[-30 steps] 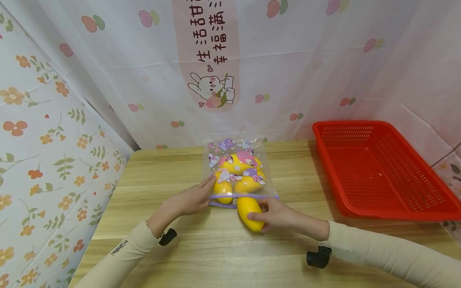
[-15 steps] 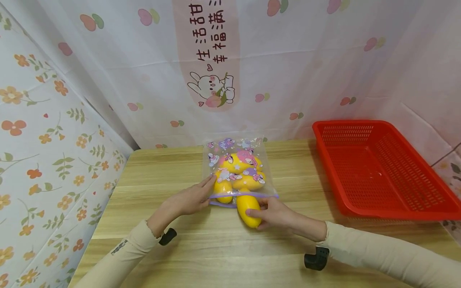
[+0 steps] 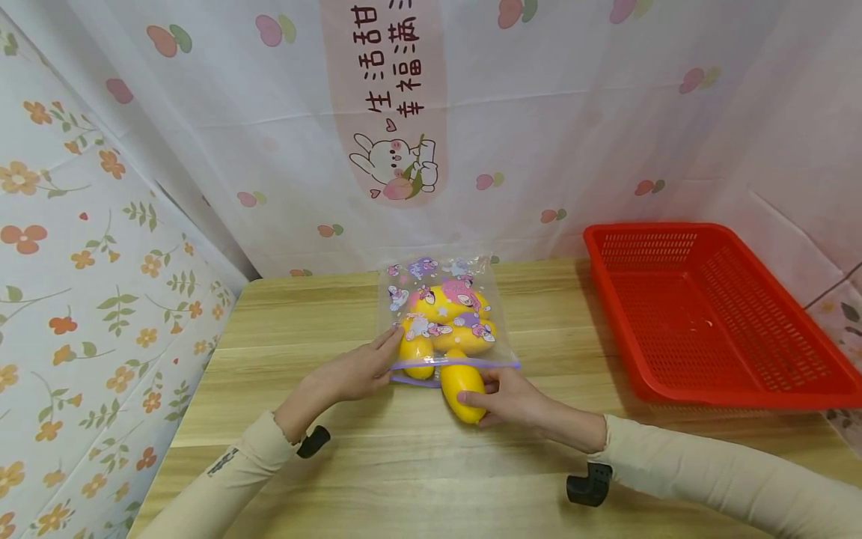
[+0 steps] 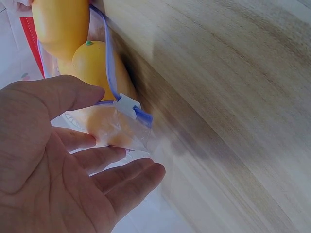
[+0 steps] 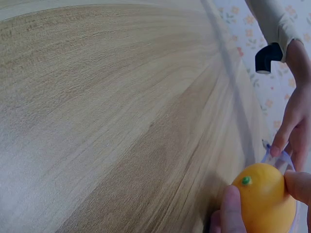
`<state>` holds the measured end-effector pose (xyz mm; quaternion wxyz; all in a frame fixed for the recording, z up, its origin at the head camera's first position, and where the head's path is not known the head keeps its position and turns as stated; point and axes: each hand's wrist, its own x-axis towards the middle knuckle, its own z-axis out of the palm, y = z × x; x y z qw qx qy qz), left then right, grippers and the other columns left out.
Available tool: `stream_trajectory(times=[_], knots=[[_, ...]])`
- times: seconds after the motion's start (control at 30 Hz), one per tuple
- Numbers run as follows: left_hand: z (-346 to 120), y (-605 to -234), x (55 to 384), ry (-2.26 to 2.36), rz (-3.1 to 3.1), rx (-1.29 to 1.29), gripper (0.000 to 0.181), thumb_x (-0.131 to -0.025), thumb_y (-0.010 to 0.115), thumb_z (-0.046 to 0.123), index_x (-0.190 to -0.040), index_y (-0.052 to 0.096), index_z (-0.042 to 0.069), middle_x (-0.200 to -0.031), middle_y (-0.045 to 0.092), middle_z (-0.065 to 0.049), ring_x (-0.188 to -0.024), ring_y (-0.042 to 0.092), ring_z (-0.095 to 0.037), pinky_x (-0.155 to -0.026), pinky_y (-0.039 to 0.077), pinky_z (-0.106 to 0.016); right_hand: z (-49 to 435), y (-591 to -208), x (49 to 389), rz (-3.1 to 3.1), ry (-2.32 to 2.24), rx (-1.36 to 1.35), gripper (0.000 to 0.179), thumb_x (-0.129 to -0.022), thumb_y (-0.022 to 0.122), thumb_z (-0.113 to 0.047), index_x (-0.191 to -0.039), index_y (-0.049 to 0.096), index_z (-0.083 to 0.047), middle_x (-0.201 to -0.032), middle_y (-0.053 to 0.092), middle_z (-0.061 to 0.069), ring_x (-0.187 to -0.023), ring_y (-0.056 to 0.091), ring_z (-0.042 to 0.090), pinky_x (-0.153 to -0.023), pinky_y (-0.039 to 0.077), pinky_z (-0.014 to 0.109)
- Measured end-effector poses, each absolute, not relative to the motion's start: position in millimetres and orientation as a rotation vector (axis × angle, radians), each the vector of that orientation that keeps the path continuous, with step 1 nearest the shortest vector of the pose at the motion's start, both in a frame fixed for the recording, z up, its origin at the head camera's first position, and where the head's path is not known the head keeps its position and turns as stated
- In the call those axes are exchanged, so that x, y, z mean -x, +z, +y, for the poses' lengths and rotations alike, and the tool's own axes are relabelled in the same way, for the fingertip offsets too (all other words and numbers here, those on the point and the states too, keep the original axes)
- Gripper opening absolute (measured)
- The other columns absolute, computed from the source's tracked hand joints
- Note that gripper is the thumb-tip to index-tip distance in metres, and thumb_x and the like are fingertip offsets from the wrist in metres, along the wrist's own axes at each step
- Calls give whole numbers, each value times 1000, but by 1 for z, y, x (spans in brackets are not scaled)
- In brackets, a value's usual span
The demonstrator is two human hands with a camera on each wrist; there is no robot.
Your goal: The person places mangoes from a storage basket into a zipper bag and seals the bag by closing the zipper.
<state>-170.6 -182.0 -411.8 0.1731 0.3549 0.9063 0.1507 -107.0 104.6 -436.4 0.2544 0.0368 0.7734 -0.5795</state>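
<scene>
A clear zip bag (image 3: 392, 318) with a purple zip edge and cartoon prints lies on the table, its mouth toward me. Several yellow mangoes (image 3: 417, 352) are inside it. My right hand (image 3: 515, 400) grips another mango (image 3: 463, 393) between thumb and fingers; its far end is inside the bag's mouth, its near end outside. A green stem spot shows on this mango (image 5: 265, 199) in the right wrist view. My left hand (image 3: 353, 372) rests at the bag's left side, fingers loosely extended. In the left wrist view, its thumb is against the purple rim beside the white slider (image 4: 127, 106).
A red plastic basket (image 3: 636, 329) with perforated walls stands at the table's right. A patterned curtain (image 3: 539, 150) hangs behind the wooden table (image 3: 404, 471), and a flowered cloth (image 3: 101, 314) hangs at the left.
My right hand has pushed the mango slightly forward, farther into the bag's mouth. The mangoes inside have shifted a little. My left hand stays in place at the bag.
</scene>
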Motion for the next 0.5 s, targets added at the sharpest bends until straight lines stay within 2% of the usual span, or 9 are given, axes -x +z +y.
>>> stream_trajectory(times=[0.2,0.5], knots=[[-183,-412,171,435,2570,-1011,74,-102,54,9,-159,10,-7,-164,14,-26,-147,26,-36,-115,30,-47,104,-437,107,2097,-1588,-74,51,-91,79,-16,-126,58,14,-100,61,16,-82,64,23,-67,62,38],[-183,-412,171,441,2572,-1028,72,-101,54,7,-158,12,-9,-163,16,-29,-147,27,-39,-115,31,-49,102,-437,104,2116,-1607,-64,43,-92,77,-15,-121,60,13,-96,59,16,-78,63,22,-66,62,39]])
